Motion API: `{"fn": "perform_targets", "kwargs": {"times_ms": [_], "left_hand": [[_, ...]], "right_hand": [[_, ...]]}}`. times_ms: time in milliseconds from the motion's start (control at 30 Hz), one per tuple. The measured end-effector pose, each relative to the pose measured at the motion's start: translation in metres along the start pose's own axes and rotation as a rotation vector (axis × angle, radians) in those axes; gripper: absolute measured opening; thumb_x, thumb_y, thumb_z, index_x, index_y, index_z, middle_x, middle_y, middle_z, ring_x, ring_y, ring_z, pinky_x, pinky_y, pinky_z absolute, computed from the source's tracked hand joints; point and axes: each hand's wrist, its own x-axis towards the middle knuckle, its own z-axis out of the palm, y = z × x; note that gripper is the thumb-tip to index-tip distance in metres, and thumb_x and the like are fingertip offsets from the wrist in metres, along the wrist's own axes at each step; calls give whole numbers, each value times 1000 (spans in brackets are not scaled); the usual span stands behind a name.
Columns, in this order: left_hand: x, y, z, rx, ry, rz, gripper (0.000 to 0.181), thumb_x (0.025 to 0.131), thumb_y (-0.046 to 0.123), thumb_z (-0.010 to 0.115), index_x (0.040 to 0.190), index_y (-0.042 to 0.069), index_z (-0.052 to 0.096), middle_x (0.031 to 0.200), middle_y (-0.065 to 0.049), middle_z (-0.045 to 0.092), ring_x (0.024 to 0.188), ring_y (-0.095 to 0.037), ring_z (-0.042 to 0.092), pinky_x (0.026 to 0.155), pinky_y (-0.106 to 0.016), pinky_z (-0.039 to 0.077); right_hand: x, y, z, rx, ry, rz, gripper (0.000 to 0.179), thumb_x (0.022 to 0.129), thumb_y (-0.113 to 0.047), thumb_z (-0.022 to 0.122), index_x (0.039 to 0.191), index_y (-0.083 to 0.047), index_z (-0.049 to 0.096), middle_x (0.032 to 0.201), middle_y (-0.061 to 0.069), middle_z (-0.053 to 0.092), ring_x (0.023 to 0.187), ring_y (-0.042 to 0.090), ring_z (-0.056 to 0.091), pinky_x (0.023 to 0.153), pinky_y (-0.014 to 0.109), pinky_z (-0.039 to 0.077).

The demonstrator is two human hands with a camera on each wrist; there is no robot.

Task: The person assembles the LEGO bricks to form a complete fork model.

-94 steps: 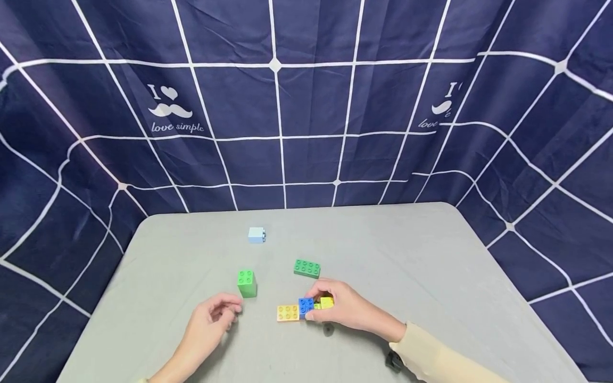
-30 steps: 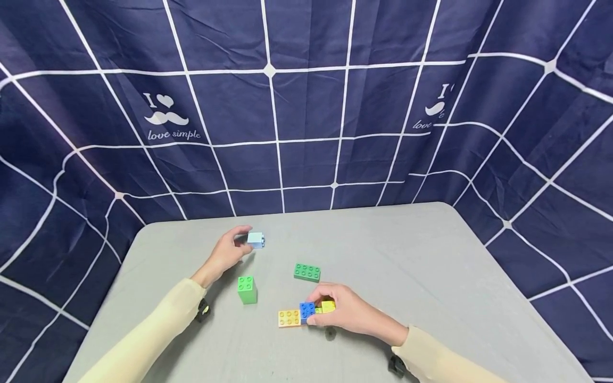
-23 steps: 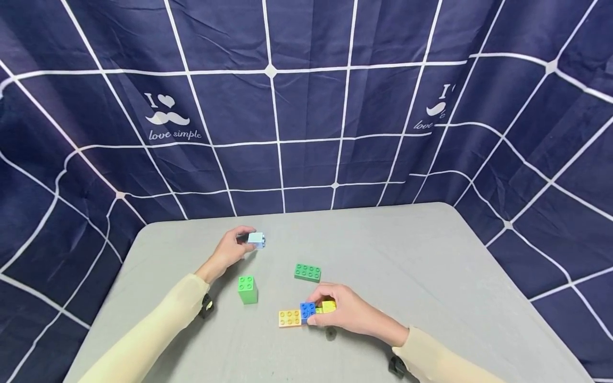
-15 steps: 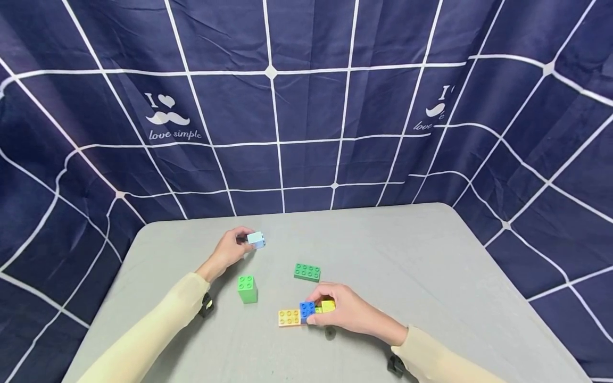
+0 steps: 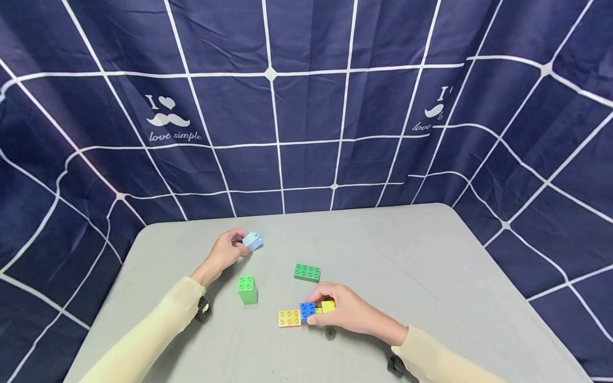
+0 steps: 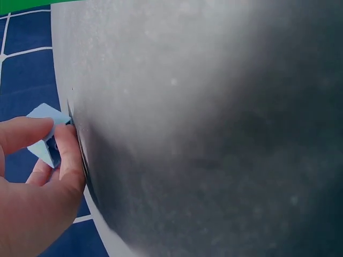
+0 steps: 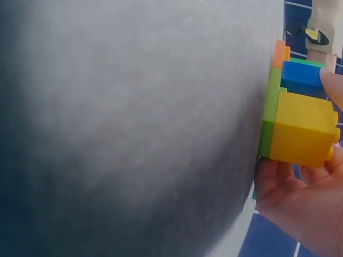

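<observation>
At the far left of the table, my left hand (image 5: 224, 254) pinches a light blue toy building brick (image 5: 252, 241). The brick sits tilted, studs facing right; in the left wrist view, thumb and fingers grip it from either side. Nearer the front, my right hand (image 5: 344, 309) holds a joined row of bricks by its blue brick (image 5: 307, 308). An orange brick (image 5: 289, 318) sticks out on the left of this row. A yellow brick (image 7: 303, 128) sits on a flat lime brick (image 7: 269, 118) at the row's other end, the palm side.
Between the hands stands a tall bright green brick (image 5: 247, 290), close to my left forearm. A flat dark green brick (image 5: 307, 272) lies just beyond my right hand. The grey table (image 5: 397, 255) meets a navy curtain (image 5: 306, 106) at the back.
My left hand went from beside the bright green brick to the light blue brick, took hold of it and turned it. My right hand keeps its hold on the joined bricks.
</observation>
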Motion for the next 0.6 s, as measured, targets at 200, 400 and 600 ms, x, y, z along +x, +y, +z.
{"fn": "perform_targets", "kwargs": {"times_ms": [200, 400, 600], "left_hand": [[-4, 0, -5, -71, -32, -3, 44, 86, -12, 74, 127, -12, 60, 118, -21, 66, 88, -15, 58, 74, -21, 50], [-6, -1, -9, -132, -50, 1, 49, 83, -15, 72, 130, -11, 58, 117, -21, 66, 88, -14, 60, 75, -22, 52], [-10, -2, -15, -145, -42, 2, 44, 83, -12, 73, 123, -10, 56, 113, -17, 65, 87, -12, 61, 79, -20, 52]], "right_hand": [[1, 0, 1, 8, 9, -1, 23, 91, -25, 91, 110, -18, 79, 105, -4, 71, 97, 18, 64, 80, 26, 51], [0, -2, 0, 14, 11, 1, 24, 91, -22, 91, 111, -18, 79, 105, -3, 70, 96, 20, 64, 78, 26, 51], [-2, -2, 1, 20, 13, 7, 24, 91, -23, 91, 111, -18, 79, 105, -2, 70, 96, 20, 64, 78, 25, 51]]}}
